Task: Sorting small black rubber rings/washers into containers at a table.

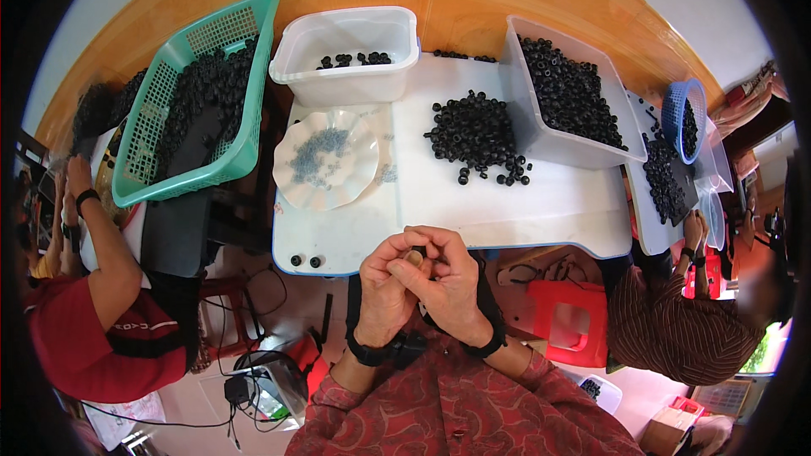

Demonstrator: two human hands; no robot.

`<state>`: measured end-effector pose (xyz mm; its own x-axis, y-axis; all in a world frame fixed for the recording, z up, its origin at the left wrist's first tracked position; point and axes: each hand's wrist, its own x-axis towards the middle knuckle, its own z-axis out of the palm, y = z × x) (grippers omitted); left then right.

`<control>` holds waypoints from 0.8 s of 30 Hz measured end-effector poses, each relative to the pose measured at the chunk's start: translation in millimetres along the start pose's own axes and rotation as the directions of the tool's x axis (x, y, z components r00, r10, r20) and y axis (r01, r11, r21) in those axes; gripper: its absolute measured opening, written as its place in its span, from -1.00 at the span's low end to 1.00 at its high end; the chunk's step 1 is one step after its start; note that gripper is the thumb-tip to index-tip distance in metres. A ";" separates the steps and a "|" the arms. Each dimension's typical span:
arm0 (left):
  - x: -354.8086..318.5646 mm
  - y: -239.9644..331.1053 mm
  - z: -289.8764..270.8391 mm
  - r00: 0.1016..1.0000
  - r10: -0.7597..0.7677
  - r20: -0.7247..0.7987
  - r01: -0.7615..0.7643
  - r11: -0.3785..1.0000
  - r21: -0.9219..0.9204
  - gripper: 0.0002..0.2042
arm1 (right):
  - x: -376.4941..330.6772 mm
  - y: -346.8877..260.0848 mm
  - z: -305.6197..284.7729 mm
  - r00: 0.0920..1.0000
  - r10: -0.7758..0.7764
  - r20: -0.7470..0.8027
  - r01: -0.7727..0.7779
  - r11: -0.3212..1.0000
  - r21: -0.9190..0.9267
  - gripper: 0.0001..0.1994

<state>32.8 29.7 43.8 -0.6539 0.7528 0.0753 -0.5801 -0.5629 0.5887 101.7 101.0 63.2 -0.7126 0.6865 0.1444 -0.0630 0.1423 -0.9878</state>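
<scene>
My left hand (pixel 384 297) and my right hand (pixel 449 287) meet just in front of the table's near edge, fingers curled together. Between the fingertips a small black round part (pixel 419 250) shows, mostly covered by the fingers; both hands seem to pinch it. Past them, a heap of small black ring-shaped parts (pixel 473 131) lies on the white table (pixel 422 203). Left of that heap, a wavy-rimmed white plate (pixel 359 173) holds many tiny greyish, see-through pieces. Two single black parts (pixel 315 262) sit at the table's near left corner.
At the back stand a white tub (pixel 338 80) with a few black parts and a clear bin (pixel 562 139) full of them. A green basket (pixel 190 177) is at left. People in red (pixel 110 338) and striped (pixel 676 329) clothes sit either side. A red stool (pixel 574 308) stands near.
</scene>
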 end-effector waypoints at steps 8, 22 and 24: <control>2.1 2.3 5.5 0.997 -0.035 -0.064 0.037 0.998 0.043 -0.79 | -1.3 -9.4 -5.5 0.999 -0.029 0.040 0.026 0.998 0.054 -0.42; 128.1 42.7 -6.9 0.960 -0.051 -0.277 0.125 0.959 0.254 -0.75 | -18.1 29.7 -44.7 0.999 0.010 0.041 -0.006 0.995 -0.101 -0.85; 169.9 47.0 -6.2 0.961 -0.010 -0.276 0.081 0.966 0.247 -0.75 | -19.1 31.5 -49.8 1.000 0.007 0.021 -0.005 0.994 -0.111 -0.85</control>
<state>-108.6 129.0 79.3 -0.7570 0.6347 -0.1553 -0.4927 -0.3983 0.7737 148.0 127.8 32.2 -0.7275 0.6725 0.1362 0.0181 0.2172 -0.9760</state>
